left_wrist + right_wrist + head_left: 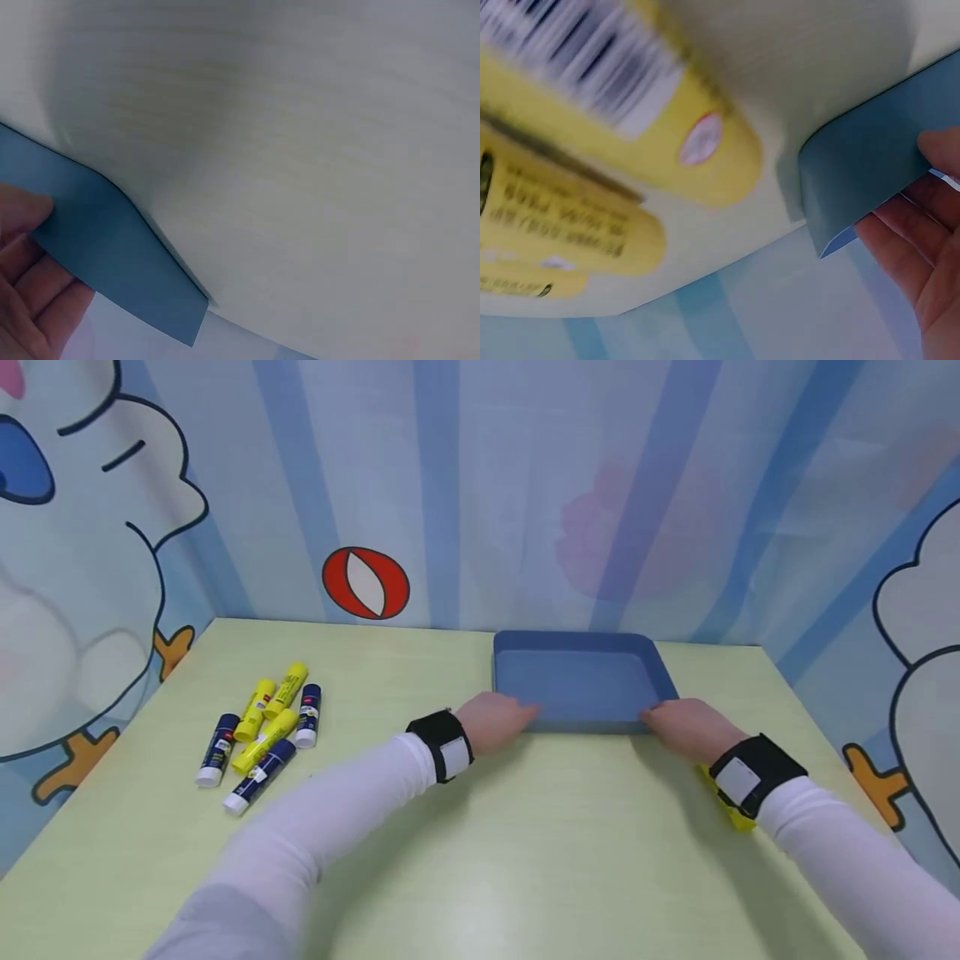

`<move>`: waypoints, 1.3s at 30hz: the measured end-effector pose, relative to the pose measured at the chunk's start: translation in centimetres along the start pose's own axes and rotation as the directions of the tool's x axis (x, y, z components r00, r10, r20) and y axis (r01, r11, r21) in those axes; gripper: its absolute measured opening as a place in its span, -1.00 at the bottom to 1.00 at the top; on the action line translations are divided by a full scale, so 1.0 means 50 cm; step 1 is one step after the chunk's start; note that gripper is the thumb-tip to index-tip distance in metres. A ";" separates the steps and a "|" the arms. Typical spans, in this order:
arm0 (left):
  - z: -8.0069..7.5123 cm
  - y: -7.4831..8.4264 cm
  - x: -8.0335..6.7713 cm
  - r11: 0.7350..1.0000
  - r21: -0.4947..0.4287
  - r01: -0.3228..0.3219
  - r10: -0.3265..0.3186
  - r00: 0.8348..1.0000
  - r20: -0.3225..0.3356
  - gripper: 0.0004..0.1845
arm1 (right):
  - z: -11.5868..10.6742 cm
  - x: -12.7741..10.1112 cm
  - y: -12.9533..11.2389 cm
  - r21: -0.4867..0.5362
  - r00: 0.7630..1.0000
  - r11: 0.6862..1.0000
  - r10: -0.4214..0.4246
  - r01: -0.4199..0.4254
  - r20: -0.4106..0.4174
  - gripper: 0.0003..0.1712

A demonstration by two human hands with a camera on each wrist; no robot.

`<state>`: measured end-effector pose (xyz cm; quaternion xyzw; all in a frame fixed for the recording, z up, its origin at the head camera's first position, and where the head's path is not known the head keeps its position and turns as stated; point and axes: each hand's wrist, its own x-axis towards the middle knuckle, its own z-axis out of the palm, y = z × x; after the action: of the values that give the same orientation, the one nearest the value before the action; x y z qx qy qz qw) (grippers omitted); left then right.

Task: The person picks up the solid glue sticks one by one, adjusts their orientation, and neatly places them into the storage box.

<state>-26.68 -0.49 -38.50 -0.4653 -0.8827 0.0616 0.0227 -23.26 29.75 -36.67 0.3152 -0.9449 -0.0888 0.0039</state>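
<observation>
A shallow blue tray [585, 685] lies on the table near the back wall. My left hand [495, 722] grips its near wall at the left corner; in the left wrist view the thumb presses the outer face and the fingers [56, 296] reach over the rim. My right hand [692, 728] pinches the near right corner the same way, thumb outside and fingers [900, 240] inside. Yellow glue sticks [622, 112] lie close beside the right hand, mostly hidden under the wrist in the head view.
On the table's left side lies a loose group of glue sticks, some yellow [264, 742] and some dark blue with white ends [258, 777]. A printed cloth wall [487, 510] borders the table at the back and both sides.
</observation>
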 end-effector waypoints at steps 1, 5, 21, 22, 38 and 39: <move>0.001 -0.004 -0.009 1.000 0.000 -0.001 0.001 1.000 -0.002 -0.56 | -0.001 0.002 -0.007 -0.006 1.000 1.000 -0.019 0.019 -0.012 -0.89; 0.007 -0.020 -0.043 1.000 -0.015 -0.006 0.006 1.000 -0.021 -0.57 | -0.002 0.008 -0.031 -0.017 0.993 0.996 -0.087 0.086 -0.074 -0.87; -0.001 -0.032 -0.171 0.996 -0.069 -0.059 0.053 0.995 -0.078 -0.66 | -0.008 0.013 -0.128 -0.033 0.984 0.988 -0.154 0.152 -0.084 -0.88; -0.001 -0.031 -0.178 0.996 -0.068 -0.063 0.057 0.995 -0.086 -0.68 | -0.008 0.013 -0.133 -0.035 0.984 0.987 -0.156 0.154 -0.081 -0.87; 0.001 0.003 -0.263 0.994 -0.061 -0.096 0.087 0.988 -0.124 -0.77 | -0.016 -0.027 -0.197 0.012 0.974 0.978 -0.206 0.208 -0.092 -0.81; 0.001 0.006 -0.268 0.994 -0.063 -0.095 0.086 0.988 -0.125 -0.78 | -0.015 -0.028 -0.200 0.021 0.973 0.977 -0.208 0.211 -0.097 -0.81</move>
<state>-18.88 -11.36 -38.34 -0.5082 -0.8593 0.0034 0.0580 -16.12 22.62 -37.55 0.4167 -0.9065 -0.0587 0.0343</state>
